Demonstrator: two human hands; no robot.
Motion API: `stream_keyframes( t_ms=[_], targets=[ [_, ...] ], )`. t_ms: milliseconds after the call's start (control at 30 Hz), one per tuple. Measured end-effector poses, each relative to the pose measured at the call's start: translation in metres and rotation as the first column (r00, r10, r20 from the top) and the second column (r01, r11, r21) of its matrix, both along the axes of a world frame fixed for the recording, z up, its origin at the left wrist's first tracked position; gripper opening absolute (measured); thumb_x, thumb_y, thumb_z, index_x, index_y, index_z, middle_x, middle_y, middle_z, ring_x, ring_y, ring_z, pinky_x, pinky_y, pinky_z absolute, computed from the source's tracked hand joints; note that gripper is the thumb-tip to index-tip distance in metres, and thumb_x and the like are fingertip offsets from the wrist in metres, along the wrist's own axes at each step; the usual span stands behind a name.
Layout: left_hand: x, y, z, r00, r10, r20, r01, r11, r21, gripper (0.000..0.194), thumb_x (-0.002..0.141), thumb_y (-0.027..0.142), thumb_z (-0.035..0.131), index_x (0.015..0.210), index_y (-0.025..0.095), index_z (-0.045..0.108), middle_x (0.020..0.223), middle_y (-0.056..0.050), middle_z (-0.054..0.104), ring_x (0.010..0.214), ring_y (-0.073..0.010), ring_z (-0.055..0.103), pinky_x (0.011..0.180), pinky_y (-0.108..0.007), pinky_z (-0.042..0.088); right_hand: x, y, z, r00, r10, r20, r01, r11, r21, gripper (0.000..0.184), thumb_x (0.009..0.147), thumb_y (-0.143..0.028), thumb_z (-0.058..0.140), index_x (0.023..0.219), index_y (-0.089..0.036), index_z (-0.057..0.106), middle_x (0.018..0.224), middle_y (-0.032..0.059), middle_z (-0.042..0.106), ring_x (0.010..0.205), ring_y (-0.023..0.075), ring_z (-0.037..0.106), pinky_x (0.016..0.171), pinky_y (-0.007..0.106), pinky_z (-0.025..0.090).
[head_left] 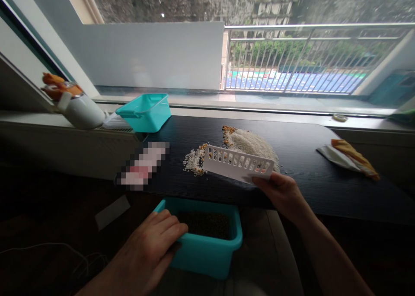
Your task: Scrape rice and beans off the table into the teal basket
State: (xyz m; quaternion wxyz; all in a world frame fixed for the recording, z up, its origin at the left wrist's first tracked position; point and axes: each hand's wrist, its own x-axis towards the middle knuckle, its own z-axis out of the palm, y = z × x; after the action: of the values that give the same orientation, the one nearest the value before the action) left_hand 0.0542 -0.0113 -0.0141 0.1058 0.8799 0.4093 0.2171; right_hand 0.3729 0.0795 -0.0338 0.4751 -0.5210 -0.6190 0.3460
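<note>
My right hand (281,193) pinches the lower corner of a white slotted sieve tray (238,163), held tilted just above the black table (324,179). Behind the sieve lies a heap of white rice (251,142) with yellowish beans (228,129) at its far edge. A smaller patch of rice and beans (194,161) lies to the sieve's left. My left hand (155,240) rests with fingers curled on the rim of a teal bin (210,248) below the table's near edge. Dark grains fill that bin.
A second teal bin (145,111) stands at the table's far left corner, next to a white pot (82,110) with an orange toy on it. A cloth with an orange strip (350,157) lies at the right. A window and balcony railing (308,54) are beyond.
</note>
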Motion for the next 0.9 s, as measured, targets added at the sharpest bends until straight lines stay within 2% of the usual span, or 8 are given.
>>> stream_keyframes(
  t_ms=[200, 367, 600, 900],
  targets=[
    [0.001, 0.0, -0.002, 1.0, 0.004, 0.014, -0.004, 1.0, -0.028, 0.034, 0.086, 0.003, 0.044, 0.11, 0.024, 0.054, 0.097, -0.001, 0.066, 0.092, -0.0194, 0.06, 0.093, -0.036, 0.044, 0.0, -0.001, 0.004, 0.998, 0.033, -0.048, -0.034, 0.999, -0.021, 0.025, 0.078, -0.037, 0.071, 0.094, -0.019, 0.077, 0.091, 0.0045, 0.077, 0.086, 0.0256, 0.07, 0.08, 0.038, 0.056],
    [-0.001, -0.001, -0.002, 1.0, 0.003, 0.009, -0.003, 0.999, -0.035, 0.036, 0.085, 0.002, 0.043, 0.111, 0.025, 0.054, 0.097, -0.001, 0.065, 0.092, -0.019, 0.06, 0.094, -0.036, 0.044, -0.004, 0.005, 0.008, 0.999, 0.028, -0.026, -0.029, 0.999, -0.026, 0.024, 0.076, -0.037, 0.071, 0.087, -0.017, 0.078, 0.082, 0.0053, 0.076, 0.079, 0.0254, 0.07, 0.075, 0.039, 0.056],
    [-0.001, -0.001, -0.002, 1.0, 0.005, -0.002, -0.005, 0.999, -0.042, 0.035, 0.086, 0.003, 0.043, 0.11, 0.025, 0.055, 0.097, -0.001, 0.065, 0.092, -0.019, 0.06, 0.091, -0.035, 0.045, -0.002, 0.006, 0.008, 0.993, 0.047, -0.105, -0.052, 0.998, -0.047, 0.024, 0.078, -0.039, 0.072, 0.091, -0.02, 0.077, 0.087, 0.0036, 0.076, 0.082, 0.0221, 0.07, 0.076, 0.034, 0.055],
    [-0.003, -0.002, 0.0, 1.0, 0.024, -0.008, -0.024, 1.0, -0.014, 0.035, 0.084, 0.003, 0.043, 0.108, 0.025, 0.057, 0.095, 0.0, 0.066, 0.091, -0.0187, 0.06, 0.089, -0.033, 0.045, -0.002, 0.004, 0.009, 0.99, 0.089, -0.106, -0.098, 0.992, -0.078, 0.025, 0.077, -0.041, 0.073, 0.09, -0.02, 0.078, 0.086, 0.0034, 0.076, 0.08, 0.0216, 0.07, 0.074, 0.032, 0.056]
  ],
)
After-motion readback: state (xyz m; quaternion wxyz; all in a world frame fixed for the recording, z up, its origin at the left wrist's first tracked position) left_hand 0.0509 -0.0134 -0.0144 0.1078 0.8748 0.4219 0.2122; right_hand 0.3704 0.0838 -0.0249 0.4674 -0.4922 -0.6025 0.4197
